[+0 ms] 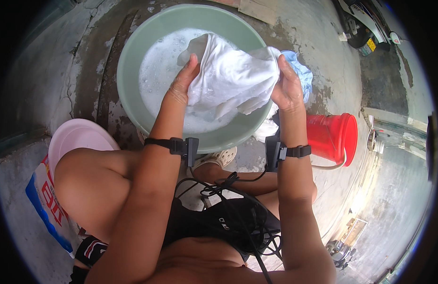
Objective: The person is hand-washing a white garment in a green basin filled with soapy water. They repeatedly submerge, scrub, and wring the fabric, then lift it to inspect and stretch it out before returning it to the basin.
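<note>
A wet white cloth garment [236, 74] is stretched between my two hands above a large green plastic basin [128, 81]. My left hand [185, 78] grips its left edge, thumb pointing up. At the right end, my right hand [289, 85] holds the cloth with the thumb on top; the other fingers of both hands are largely hidden. White soap foam [158, 81] covers the water below. A light blue crumpled cloth [302, 76] shows behind my right hand, beyond the basin's right rim.
A red bucket [329, 138] lies on its side at the right. More white cloth [267, 129] is by the basin's lower right. To the left are a pink basin [82, 133] and a detergent bag [48, 206] with writing. Black cables [233, 188] hang between my forearms.
</note>
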Tool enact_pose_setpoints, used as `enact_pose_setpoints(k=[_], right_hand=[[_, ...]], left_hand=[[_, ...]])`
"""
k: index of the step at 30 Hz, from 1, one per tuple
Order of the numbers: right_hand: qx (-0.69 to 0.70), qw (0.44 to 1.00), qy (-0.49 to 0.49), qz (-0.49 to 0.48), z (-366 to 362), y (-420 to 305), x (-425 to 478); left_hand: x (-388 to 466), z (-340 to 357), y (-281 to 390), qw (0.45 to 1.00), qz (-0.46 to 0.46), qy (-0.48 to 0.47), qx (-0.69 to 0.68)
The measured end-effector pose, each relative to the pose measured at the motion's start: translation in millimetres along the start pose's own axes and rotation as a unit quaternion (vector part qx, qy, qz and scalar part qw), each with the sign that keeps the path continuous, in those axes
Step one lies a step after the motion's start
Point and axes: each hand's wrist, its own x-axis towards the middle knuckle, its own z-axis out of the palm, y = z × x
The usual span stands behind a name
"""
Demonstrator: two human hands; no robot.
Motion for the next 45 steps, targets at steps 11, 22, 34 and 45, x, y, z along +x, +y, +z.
enact_pose_setpoints(k=[11, 22, 34, 45], right_hand=[[-0.066, 0.989, 0.132, 0.018, -68.8, 98.7, -1.0], [-0.677, 0.702, 0.050, -0.216, 30.8, 134.5, -31.1], [-0.760, 0.557, 0.074, -0.326, 40.4, 149.0, -4.3], [-0.179, 0.984, 0.009, 0.025, -18.0, 4.7, -12.0]], left_hand=[[-3.9, -26.0, -40.4, 0.987, -0.032, 0.147, -0.055], [7.2, 2.9, -72.3, 0.921, 0.007, 0.378, -0.093], [5.9, -54.9, -85.6, 0.970, 0.059, 0.210, 0.103], [-1.4, 45.0, 40.9, 0.998, 0.055, -0.006, 0.019]])
